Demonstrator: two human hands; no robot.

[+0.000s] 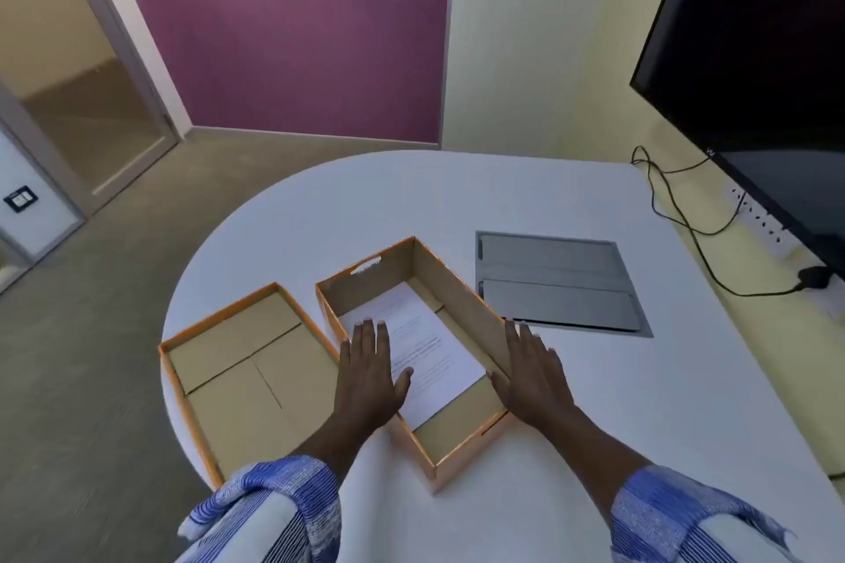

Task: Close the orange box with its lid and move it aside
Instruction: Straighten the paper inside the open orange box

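Observation:
The orange box (462,288) stands open in the middle of the white table (594,402), with a printed white sheet (430,347) lying flat inside. Its lid (242,370) lies upside down to the left, brown inside facing up, partly over the table's left edge. My left hand (370,375) is flat with fingers spread over the box's left wall and the paper. My right hand (532,373) is flat and open against the outside of the box's right wall. Neither hand grips anything.
A grey cable hatch (558,283) is set into the table behind and right of the box. A large black screen (754,59) hangs at the right with black cables (676,215) below it. The table's curved edge runs along the left.

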